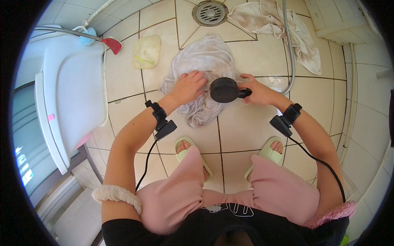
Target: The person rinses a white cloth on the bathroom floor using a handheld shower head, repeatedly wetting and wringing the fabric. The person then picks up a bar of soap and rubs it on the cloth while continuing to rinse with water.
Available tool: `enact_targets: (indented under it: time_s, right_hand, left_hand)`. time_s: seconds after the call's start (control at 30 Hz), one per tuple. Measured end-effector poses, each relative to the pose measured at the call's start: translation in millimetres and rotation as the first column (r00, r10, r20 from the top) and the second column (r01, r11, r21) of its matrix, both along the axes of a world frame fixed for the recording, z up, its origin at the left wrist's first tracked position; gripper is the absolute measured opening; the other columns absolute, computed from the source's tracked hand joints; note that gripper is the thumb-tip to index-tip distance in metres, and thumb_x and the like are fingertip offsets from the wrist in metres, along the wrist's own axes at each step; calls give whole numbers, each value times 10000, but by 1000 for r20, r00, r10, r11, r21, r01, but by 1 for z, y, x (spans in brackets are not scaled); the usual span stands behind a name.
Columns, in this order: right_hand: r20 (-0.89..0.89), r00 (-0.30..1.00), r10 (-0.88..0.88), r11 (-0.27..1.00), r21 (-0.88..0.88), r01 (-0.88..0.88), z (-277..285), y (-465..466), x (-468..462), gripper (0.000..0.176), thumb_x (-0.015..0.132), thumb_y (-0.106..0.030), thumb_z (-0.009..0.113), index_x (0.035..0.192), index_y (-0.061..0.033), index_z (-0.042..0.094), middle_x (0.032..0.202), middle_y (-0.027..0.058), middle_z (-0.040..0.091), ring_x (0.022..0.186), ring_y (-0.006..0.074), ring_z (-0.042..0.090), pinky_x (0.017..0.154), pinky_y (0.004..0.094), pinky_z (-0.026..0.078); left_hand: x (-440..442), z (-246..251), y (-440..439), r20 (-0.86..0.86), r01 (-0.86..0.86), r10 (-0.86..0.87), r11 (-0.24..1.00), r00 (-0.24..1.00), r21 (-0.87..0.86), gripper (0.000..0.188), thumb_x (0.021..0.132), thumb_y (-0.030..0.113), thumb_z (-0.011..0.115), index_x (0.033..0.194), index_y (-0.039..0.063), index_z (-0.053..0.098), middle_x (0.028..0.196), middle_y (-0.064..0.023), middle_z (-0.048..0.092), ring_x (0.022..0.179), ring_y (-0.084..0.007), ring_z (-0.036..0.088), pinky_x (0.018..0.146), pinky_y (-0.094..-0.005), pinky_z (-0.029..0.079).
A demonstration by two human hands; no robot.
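A wet-looking, greyish-white cloth point(207, 58) lies spread and wrinkled on the tiled floor, its near end bunched into folds. My left hand point(191, 84) rests on the left side of this cloth with slightly bent fingers; whether they pinch the fabric is unclear. Just right of it, my right hand point(258, 89) grips the handle of a black shower head point(224, 89), whose round head is over the cloth. Part of the handle is hidden in my fingers. From behind that hand, a metal shower hose point(288, 46) curves up to the top edge of the view.
Beyond the cloth is a round floor drain point(210, 13). A second stained cloth point(303, 46) lies at the upper right. To the left are a pale yellowish square item point(146, 52), a red-ended metal rod point(111, 45) and a white basin-like fixture point(81, 86). Green slippers point(272, 150) are on my feet.
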State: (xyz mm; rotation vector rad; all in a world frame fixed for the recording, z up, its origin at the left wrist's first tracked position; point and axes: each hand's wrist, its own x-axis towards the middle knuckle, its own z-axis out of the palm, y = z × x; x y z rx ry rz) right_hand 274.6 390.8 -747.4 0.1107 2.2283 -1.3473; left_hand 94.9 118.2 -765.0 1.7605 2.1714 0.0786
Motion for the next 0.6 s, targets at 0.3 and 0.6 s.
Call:
enact_targets:
  time_s: [0.3, 0.6]
  right_hand:
    - [393, 910, 135, 982, -174, -71, -8, 15, -25, 542, 788, -172, 749, 1288, -11, 612, 1203, 147, 615, 1123, 259, 573, 1003, 342, 429]
    - [179, 969, 169, 984, -87, -155, 55, 107, 16, 480, 741, -120, 785, 1185, 1, 646, 1080, 94, 663, 1014, 215, 595, 928, 336, 465]
  left_hand:
    - [-6, 0, -17, -85, -127, 122, 991, 989, -46, 621, 776, 388, 793, 1293, 140, 553, 1619, 0, 279, 1448, -357, 302, 1011, -522, 449]
    - [15, 21, -38, -82, -309, 298, 918, 951, -248, 760, 727, 528, 800, 1305, 105, 545, 1619, -104, 239, 1455, -438, 257, 1009, -617, 427]
